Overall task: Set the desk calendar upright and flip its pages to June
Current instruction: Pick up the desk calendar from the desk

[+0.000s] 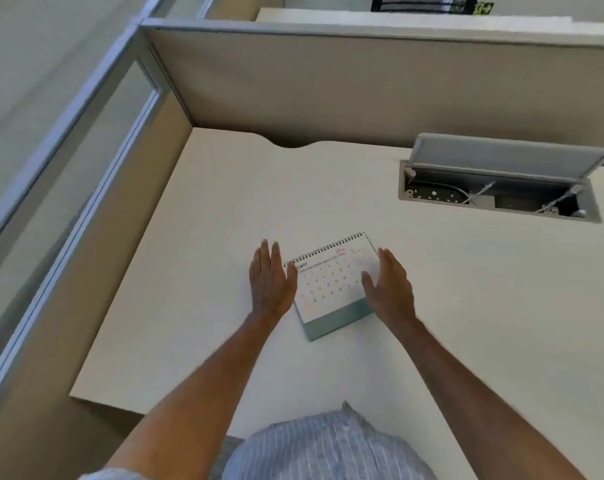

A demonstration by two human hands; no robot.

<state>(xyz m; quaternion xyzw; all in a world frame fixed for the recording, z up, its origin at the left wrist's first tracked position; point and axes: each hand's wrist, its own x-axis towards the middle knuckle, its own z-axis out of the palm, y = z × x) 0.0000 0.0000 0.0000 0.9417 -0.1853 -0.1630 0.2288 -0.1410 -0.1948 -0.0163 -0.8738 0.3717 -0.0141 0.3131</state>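
A spiral-bound desk calendar (331,284) lies flat on the white desk (196,258), its teal base edge toward me and the wire binding on the far side. The top page shows a month grid; its heading ends in "UARY". My left hand (271,280) hovers at the calendar's left edge, fingers straight and together, holding nothing. My right hand (390,285) is at the right edge, palm turned inward, thumb over the page's right side, and it grips nothing that I can see.
A cable hatch (498,188) with its grey lid raised sits in the desk at the far right, wires inside. Beige partition walls (328,88) close the desk at the back and left. The desk's left edge drops off at the near left.
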